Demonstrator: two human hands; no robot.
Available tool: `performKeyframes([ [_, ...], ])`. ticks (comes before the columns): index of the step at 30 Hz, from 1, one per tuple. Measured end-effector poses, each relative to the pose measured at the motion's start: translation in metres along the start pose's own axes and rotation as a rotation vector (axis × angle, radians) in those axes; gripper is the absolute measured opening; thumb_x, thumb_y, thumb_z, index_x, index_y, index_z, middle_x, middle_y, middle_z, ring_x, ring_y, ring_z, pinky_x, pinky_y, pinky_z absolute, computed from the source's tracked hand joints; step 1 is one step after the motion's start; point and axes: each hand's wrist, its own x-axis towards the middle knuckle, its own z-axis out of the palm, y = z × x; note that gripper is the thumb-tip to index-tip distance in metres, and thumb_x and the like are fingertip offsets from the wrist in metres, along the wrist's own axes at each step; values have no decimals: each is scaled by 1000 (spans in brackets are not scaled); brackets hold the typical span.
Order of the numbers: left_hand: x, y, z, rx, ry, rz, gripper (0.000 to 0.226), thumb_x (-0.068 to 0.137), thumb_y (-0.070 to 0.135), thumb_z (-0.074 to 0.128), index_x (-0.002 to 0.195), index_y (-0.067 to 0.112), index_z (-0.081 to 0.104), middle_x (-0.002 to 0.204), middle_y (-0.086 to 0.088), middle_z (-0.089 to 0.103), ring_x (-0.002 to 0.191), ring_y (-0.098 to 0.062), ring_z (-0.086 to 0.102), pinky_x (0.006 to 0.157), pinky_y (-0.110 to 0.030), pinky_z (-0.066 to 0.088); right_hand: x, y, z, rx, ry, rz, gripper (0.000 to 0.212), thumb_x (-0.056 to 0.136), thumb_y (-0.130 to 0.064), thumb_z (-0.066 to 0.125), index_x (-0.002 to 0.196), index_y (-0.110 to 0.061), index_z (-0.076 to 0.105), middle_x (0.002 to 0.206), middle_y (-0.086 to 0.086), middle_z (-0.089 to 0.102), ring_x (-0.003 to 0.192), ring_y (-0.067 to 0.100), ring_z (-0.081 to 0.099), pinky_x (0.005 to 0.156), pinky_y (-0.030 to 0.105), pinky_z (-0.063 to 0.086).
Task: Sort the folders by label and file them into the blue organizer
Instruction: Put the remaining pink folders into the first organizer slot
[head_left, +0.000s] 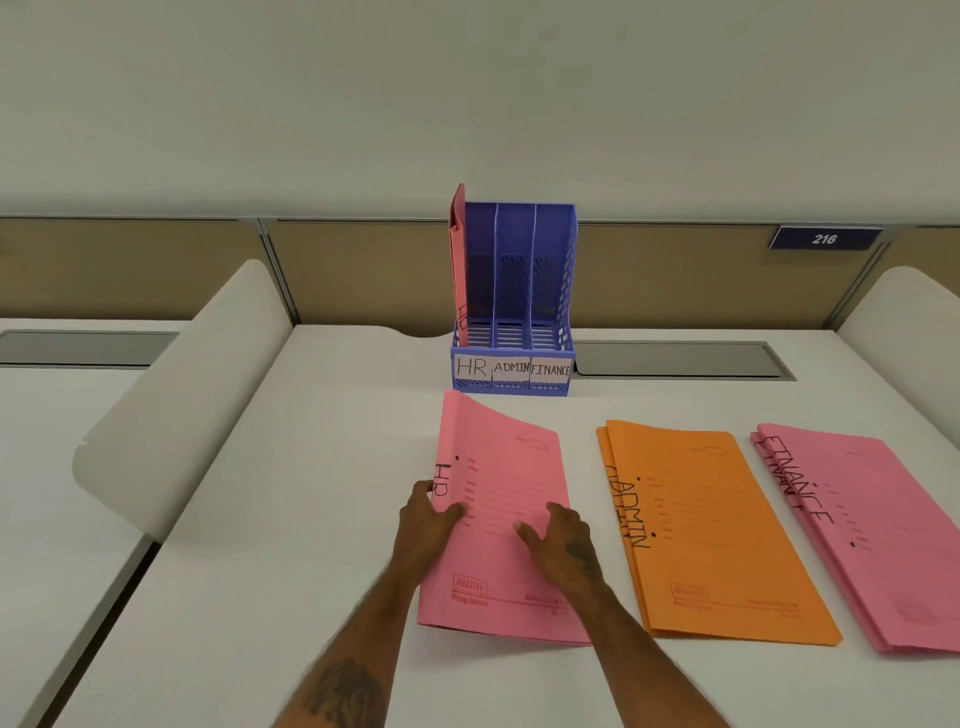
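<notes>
A blue organizer (553, 291) stands at the desk's back, its three slots labelled HR, ADMIN and FINANCE. One pink folder (458, 254) stands upright in the HR slot. A pink folder marked HR (506, 467) lies in front, its left edge lifted off the desk. My left hand (431, 517) grips that left edge, thumb on top. My right hand (563, 535) rests flat on the folder's cover. To the right lie orange folders marked ADMIN (711, 525), stacked, and pink folders marked FINANCE (878, 525), also stacked.
The white desk (311, 467) has a grey recessed panel (680, 358) behind the folders. Rounded white dividers (171, 395) rise at the left and far right. A tan partition with a sign reading 216 (825, 238) runs along the back.
</notes>
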Motion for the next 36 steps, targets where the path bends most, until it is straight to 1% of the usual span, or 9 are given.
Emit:
performKeyframes([
  [3,-6,28,13,46,13,103,48,87,33,70,126,22,46,113,-2,69,87,-21,72,77,-40,61,12,-41,-30,-37,135,-136,62,91,-65,42,132,-19,48,131,5,52,118,20,47,88,33,48],
  [7,-18,63,25,31,38,233,52,86,62,60,123,29,45,101,5,73,75,-13,73,68,-35,63,25,-108,-82,14,234,-234,68,87,-71,40,133,-21,42,122,6,58,106,24,55,76,36,47],
  [11,-22,95,33,155,102,296,43,95,46,56,128,23,41,103,-1,73,77,-19,72,73,-37,62,28,-155,-135,-66,393,-272,78,84,-73,43,140,-20,25,109,10,64,87,30,62,67,34,44],
  [15,-33,111,37,276,232,400,39,97,38,52,131,20,42,107,-2,72,74,-16,66,73,-34,59,29,-182,-180,-58,544,-280,77,85,-48,57,144,-17,19,103,10,66,72,26,53,62,32,40],
  [21,-33,117,38,352,317,496,45,98,37,52,138,19,42,125,-2,67,88,-21,71,80,-31,57,33,-205,-210,-70,613,-338,53,83,-27,60,126,-15,32,88,5,62,66,22,51,57,30,39],
  [26,-14,127,18,317,152,671,77,84,79,34,139,26,42,134,11,60,105,-14,69,87,-35,59,46,-224,-226,-139,583,-477,42,85,-19,57,119,-15,34,82,3,59,64,22,57,56,30,45],
  [30,29,149,-17,335,250,794,76,90,75,24,135,21,51,131,4,64,109,-14,67,86,-34,58,60,-242,-244,-163,629,-557,43,85,-22,57,122,-14,37,76,4,57,59,22,52,54,28,40],
  [34,97,196,-47,598,189,811,72,99,56,36,158,21,12,165,1,13,151,-14,17,114,-37,34,78,-263,-258,-104,706,-625,46,81,-17,56,123,-14,37,69,4,58,54,25,55,50,28,45],
  [36,127,220,-56,755,139,828,81,100,50,42,157,17,-3,166,-3,-7,152,-17,-5,123,-38,16,88,-275,-263,-89,752,-665,47,81,-16,56,124,-13,38,65,4,57,50,23,53,49,30,49],
])
